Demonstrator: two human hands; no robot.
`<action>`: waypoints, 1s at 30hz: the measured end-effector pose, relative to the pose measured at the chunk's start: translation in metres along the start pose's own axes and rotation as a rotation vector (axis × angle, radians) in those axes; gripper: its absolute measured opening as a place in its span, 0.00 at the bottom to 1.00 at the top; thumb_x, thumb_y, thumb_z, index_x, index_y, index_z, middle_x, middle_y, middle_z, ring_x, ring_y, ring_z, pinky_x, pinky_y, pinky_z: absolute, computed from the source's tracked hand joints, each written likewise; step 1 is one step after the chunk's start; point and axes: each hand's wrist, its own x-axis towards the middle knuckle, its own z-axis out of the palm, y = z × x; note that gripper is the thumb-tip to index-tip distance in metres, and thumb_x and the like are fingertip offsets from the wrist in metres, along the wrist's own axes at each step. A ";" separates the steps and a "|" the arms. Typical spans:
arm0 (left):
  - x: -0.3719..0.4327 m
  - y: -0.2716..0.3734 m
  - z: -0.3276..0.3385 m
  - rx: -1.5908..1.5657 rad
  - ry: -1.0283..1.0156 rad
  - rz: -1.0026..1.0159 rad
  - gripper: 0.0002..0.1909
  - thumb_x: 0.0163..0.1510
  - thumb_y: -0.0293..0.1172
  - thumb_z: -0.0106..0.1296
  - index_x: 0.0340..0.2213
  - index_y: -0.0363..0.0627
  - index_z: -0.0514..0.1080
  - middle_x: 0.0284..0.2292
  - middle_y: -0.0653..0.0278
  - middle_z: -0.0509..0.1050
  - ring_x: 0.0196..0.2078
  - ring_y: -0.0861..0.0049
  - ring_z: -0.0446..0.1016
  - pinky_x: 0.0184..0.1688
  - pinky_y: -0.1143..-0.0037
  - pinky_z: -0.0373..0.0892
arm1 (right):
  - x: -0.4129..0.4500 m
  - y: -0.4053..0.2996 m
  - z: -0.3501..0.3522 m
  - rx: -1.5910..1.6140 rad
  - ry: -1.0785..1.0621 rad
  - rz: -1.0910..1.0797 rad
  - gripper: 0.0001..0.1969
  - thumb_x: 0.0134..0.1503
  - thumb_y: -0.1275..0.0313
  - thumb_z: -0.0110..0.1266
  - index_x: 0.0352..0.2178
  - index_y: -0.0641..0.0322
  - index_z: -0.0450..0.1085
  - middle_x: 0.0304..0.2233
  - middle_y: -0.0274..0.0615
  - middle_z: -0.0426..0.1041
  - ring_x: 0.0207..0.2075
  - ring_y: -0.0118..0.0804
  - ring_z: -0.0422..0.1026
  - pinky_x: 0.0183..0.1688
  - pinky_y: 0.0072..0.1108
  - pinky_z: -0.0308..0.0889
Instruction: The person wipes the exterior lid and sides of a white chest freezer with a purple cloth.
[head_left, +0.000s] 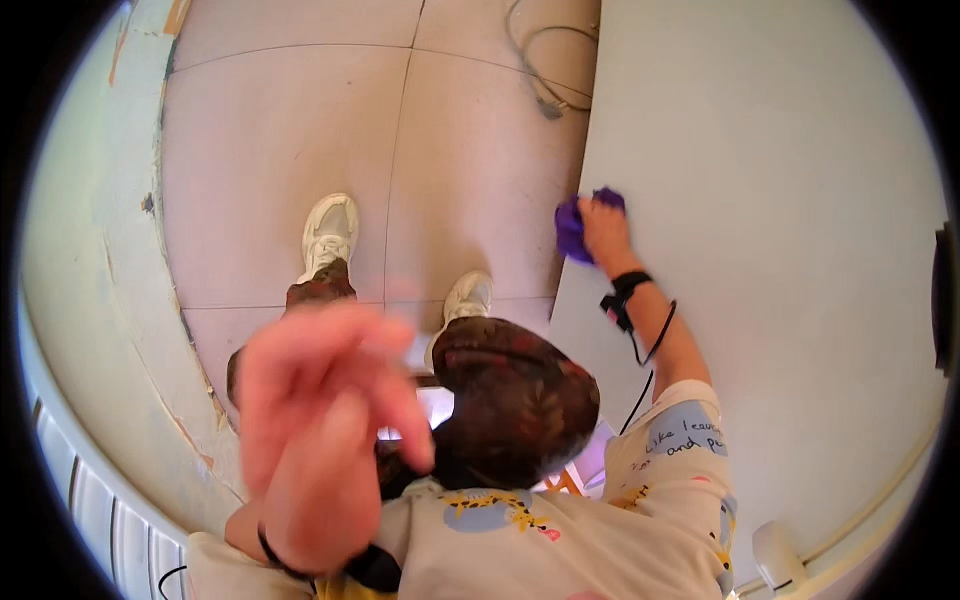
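My right hand grips a bunched purple cloth at the edge of a pale, flat surface on the right. Part of the cloth hangs over that edge above the tiled floor. A black strap with a small device and a cable is around my right wrist. Close to the camera, my left hand is raised and blurred, its fingers curled loosely and apart, with nothing seen in it. It covers part of my legs. Another black strap is around the left wrist.
A grey cable with a plug lies on the floor tiles beside the flat surface. My two pale shoes stand on the tiles. Along the left runs a worn pale ledge, and a white railing is at the lower left.
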 end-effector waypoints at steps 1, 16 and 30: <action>-0.010 0.008 -0.005 0.011 -0.046 0.116 0.19 0.49 0.22 0.45 0.44 0.37 0.59 0.38 0.58 0.63 0.28 0.80 0.65 0.21 0.79 0.68 | 0.036 0.006 -0.002 -0.047 0.129 -0.079 0.05 0.49 0.74 0.43 0.30 0.59 0.61 0.26 0.44 0.68 0.29 0.43 0.70 0.31 0.32 0.64; -0.028 0.007 -0.038 -0.068 -0.151 0.289 0.17 0.53 0.23 0.45 0.45 0.50 0.62 0.42 0.65 0.61 0.31 0.77 0.63 0.27 0.78 0.63 | 0.108 0.036 0.011 -0.155 0.135 -0.053 0.06 0.51 0.71 0.42 0.25 0.54 0.67 0.26 0.43 0.69 0.29 0.42 0.71 0.29 0.30 0.66; -0.036 0.023 -0.050 -0.097 -0.241 0.159 0.17 0.52 0.22 0.46 0.44 0.54 0.63 0.41 0.70 0.62 0.31 0.78 0.64 0.28 0.76 0.63 | 0.095 0.042 -0.003 -0.019 0.224 0.055 0.05 0.49 0.75 0.42 0.28 0.57 0.65 0.27 0.43 0.70 0.30 0.43 0.71 0.35 0.31 0.65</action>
